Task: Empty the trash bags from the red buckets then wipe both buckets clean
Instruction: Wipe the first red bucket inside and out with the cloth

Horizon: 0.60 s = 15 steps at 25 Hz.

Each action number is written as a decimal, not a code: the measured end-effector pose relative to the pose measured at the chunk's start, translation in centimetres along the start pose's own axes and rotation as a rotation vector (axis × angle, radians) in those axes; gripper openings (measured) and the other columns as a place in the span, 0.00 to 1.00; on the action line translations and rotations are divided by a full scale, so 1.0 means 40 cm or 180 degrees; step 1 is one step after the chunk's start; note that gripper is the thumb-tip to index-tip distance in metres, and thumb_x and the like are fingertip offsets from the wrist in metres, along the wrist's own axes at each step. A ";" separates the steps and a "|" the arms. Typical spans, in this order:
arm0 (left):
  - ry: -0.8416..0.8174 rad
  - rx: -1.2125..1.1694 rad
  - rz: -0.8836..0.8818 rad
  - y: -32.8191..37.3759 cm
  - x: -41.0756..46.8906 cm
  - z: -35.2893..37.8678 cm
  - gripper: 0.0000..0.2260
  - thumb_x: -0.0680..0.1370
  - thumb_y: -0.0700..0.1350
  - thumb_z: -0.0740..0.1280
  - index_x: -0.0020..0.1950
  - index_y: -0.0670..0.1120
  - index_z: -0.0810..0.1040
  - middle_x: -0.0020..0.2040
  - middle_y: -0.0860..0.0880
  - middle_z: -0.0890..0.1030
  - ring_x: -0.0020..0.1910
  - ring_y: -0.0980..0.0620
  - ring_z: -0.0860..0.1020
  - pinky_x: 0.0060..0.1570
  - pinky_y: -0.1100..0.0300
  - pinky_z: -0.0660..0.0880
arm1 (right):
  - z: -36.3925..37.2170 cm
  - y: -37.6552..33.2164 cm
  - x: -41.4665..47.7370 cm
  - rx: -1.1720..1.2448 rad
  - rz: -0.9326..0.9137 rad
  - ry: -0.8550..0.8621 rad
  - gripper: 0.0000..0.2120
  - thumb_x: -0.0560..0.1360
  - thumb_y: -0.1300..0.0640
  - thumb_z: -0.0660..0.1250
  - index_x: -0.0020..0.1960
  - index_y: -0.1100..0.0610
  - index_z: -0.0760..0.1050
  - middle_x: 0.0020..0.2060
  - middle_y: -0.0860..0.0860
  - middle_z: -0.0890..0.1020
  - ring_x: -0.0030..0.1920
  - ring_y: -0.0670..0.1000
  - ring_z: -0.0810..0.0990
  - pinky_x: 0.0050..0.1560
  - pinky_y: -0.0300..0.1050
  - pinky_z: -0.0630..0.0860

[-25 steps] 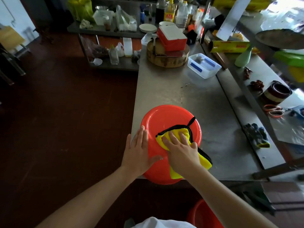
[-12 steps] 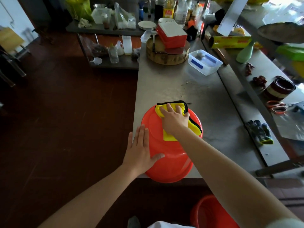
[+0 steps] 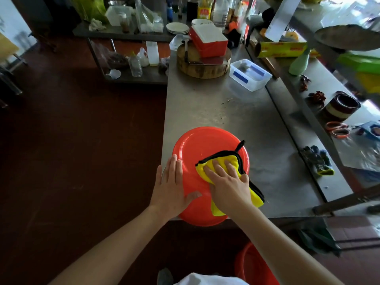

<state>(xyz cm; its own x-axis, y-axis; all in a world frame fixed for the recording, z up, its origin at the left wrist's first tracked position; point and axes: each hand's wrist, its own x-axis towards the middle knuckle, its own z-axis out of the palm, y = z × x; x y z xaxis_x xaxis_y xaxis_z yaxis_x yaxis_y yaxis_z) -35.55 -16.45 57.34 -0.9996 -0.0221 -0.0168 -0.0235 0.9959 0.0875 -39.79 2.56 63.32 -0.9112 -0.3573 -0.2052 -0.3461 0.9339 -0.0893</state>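
Note:
A red bucket (image 3: pixel 202 148) stands upside down at the near left corner of the steel table (image 3: pixel 236 112), its base facing up. My left hand (image 3: pixel 171 187) lies flat against the bucket's left side, fingers straight. My right hand (image 3: pixel 227 182) presses a yellow cloth with black trim (image 3: pixel 239 161) onto the near right part of the base, fingers spread and straight. A second red bucket (image 3: pixel 254 265) stands on the floor below the table, partly hidden by my right forearm.
Farther along the table are a round wooden chopping block (image 3: pixel 202 64) with a red box (image 3: pixel 208 41) on it and a clear plastic tub (image 3: pixel 249 74). Dark gloves (image 3: pixel 317 162) and scissors (image 3: pixel 337 128) lie on the right-hand counter. Dark red floor (image 3: pixel 82 151) lies to the left.
My right hand slid the cloth from the near side to the far edge of the bucket's base and back toward me. My left hand stayed on the bucket's side.

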 end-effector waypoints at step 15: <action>-0.0107 -0.0142 -0.0015 0.003 0.008 -0.015 0.53 0.71 0.80 0.40 0.80 0.40 0.34 0.80 0.42 0.33 0.80 0.45 0.36 0.78 0.39 0.44 | -0.114 -0.010 0.276 -0.0037 0.0350 0.0004 0.28 0.83 0.55 0.54 0.80 0.39 0.53 0.82 0.46 0.53 0.81 0.57 0.47 0.72 0.69 0.55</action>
<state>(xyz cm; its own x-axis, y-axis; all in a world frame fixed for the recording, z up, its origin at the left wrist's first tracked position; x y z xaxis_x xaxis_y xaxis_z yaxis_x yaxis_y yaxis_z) -35.87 -16.37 57.93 -0.9985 -0.0230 -0.0507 -0.0295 0.9909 0.1316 -50.73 -1.69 65.53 -0.9441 -0.2526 -0.2120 -0.2465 0.9676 -0.0550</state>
